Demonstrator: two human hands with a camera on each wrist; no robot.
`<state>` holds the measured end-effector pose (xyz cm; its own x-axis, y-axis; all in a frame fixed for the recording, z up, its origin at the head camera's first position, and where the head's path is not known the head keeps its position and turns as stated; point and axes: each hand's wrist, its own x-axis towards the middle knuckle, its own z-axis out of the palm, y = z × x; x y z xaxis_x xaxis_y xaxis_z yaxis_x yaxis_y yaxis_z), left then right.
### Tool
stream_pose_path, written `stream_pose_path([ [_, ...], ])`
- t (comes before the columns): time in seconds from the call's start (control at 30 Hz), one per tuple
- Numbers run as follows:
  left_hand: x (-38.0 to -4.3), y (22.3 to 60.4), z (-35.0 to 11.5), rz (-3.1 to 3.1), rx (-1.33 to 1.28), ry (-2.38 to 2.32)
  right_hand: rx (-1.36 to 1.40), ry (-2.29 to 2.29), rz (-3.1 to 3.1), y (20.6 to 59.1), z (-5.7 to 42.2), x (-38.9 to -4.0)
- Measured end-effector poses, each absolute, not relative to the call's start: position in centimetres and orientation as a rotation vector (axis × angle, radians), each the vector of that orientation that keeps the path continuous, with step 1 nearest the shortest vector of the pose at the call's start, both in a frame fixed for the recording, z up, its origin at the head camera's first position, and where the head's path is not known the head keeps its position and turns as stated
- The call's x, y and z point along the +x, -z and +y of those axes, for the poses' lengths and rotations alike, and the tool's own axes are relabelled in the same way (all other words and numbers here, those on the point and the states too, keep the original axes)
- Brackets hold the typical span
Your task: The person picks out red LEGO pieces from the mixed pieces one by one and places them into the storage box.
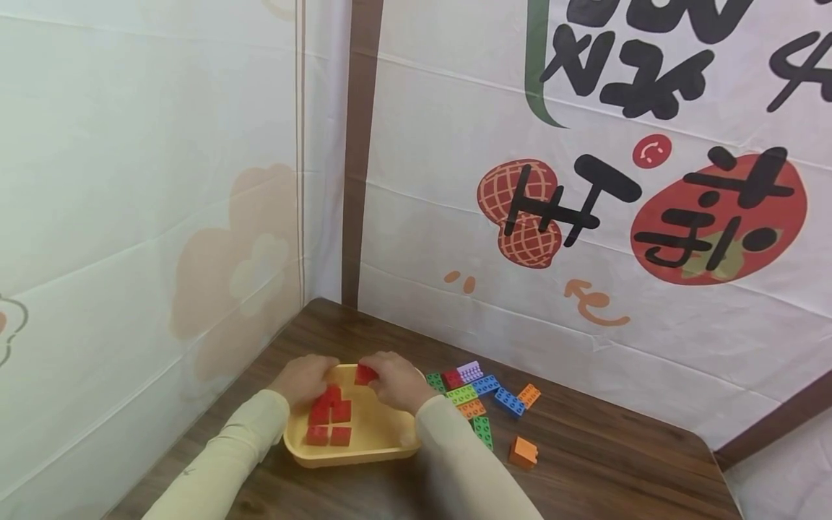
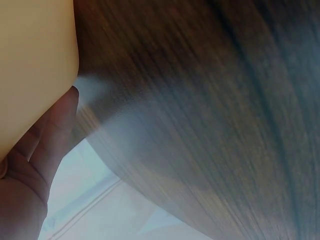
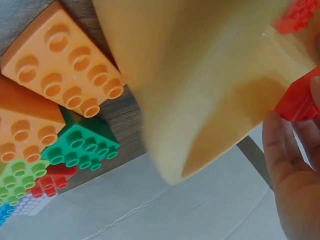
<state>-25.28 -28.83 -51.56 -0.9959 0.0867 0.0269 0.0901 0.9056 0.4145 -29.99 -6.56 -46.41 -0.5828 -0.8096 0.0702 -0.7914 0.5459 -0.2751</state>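
Note:
A yellow plastic tray [image 1: 380, 420] sits on the wooden table with several red toy bricks [image 1: 341, 412] inside, toward its left side. My left hand [image 1: 304, 379] grips the tray's far left rim; in the left wrist view its fingers [image 2: 59, 127] lie along the outer wall. Over the far part of the tray, my right hand [image 1: 396, 381] pinches one red brick [image 3: 298, 97] between thumb and fingers. Another red brick [image 3: 296, 17] shows in the tray beyond it. The left thumb is mostly hidden by the tray in the left wrist view.
Right of the tray lies a cluster of studded bricks, among them a lime green brick [image 1: 462, 393], a blue brick [image 1: 510, 401] and a lilac brick [image 1: 470, 372]. A lone orange brick [image 1: 523, 452] lies nearer. Printed cloth walls [image 1: 416, 303] border the table's far and left edges.

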Motion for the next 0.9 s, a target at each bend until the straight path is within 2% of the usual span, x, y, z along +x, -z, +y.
stream_pose_path([
  [0.33, -25.4, 51.7, -28.5, -3.061, -0.154, 0.673, -1.426, 0.209, 2.727, 48.6, -6.6, -30.0],
  [0.9, -25.7, 51.3, -27.9, -3.066, -0.158, 0.668, -1.469, 0.117, 2.749, 50.0, -6.4, -29.6],
])
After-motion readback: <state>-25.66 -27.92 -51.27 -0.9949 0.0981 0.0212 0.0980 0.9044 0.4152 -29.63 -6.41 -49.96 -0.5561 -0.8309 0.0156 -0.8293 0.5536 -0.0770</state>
